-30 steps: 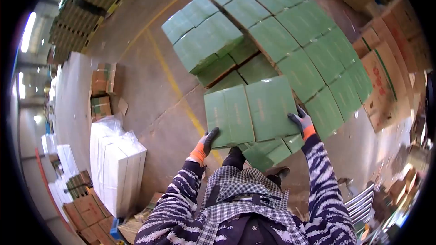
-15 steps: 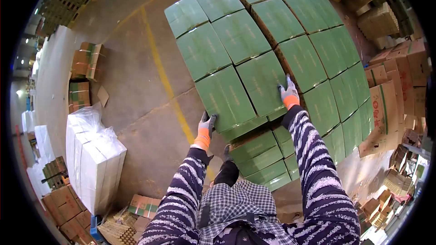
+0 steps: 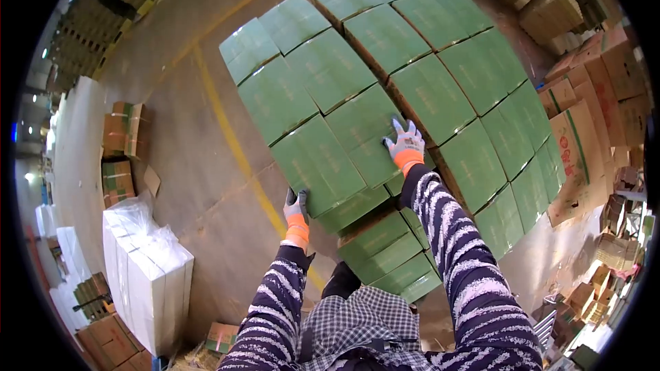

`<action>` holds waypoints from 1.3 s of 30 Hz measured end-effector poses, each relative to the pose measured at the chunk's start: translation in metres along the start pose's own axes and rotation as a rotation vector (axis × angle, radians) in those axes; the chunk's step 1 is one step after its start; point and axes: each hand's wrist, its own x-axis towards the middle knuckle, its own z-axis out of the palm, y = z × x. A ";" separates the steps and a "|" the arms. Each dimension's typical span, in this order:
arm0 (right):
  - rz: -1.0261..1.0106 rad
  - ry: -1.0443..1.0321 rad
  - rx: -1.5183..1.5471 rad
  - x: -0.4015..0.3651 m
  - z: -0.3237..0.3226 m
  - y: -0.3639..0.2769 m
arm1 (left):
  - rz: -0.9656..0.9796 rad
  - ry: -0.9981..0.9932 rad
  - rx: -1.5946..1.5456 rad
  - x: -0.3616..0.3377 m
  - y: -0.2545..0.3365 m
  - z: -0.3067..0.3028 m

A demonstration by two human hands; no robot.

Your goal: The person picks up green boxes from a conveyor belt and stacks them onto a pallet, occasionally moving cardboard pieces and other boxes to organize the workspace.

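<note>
A large stack of green cartons [image 3: 449, 87] fills the middle of the view, with lower cartons [image 3: 388, 249] showing near my body. My left hand [image 3: 297, 211], in a grey and orange glove, is at the left side of the near-left top carton [image 3: 320, 163], thumb and fingers apart. My right hand [image 3: 405, 144] lies with spread fingers on the near right corner of the neighbouring top carton [image 3: 364, 127]. Both hands are open. The undersides of the fingers on my left hand are hidden.
A yellow floor line [image 3: 230, 127] runs left of the stack. White wrapped blocks [image 3: 148, 268] stand at the left, near strapped flat cardboard [image 3: 125, 130]. Brown cartons [image 3: 577, 158] lean at the right. Pallets [image 3: 93, 34] are stacked at the far left.
My right hand has moved from the right edge of its carton onto the top, fingers spread. The seam between the two near cartons looks thinner. The whole view has shifted somewhat.
</note>
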 end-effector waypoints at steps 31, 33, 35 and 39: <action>1.519 0.393 -0.074 -0.834 -0.137 0.640 | -0.384 -1.046 1.063 -0.456 -0.174 0.075; 1.411 0.357 -0.080 -0.840 -0.152 0.615 | -0.329 -1.158 1.084 -0.471 -0.200 0.091; 1.349 0.332 -0.044 -0.861 -0.126 0.608 | -0.105 -1.324 1.064 -0.530 -0.202 0.102; 1.137 0.405 0.095 -0.906 -0.082 0.590 | 0.183 -1.573 1.315 -0.561 -0.223 0.124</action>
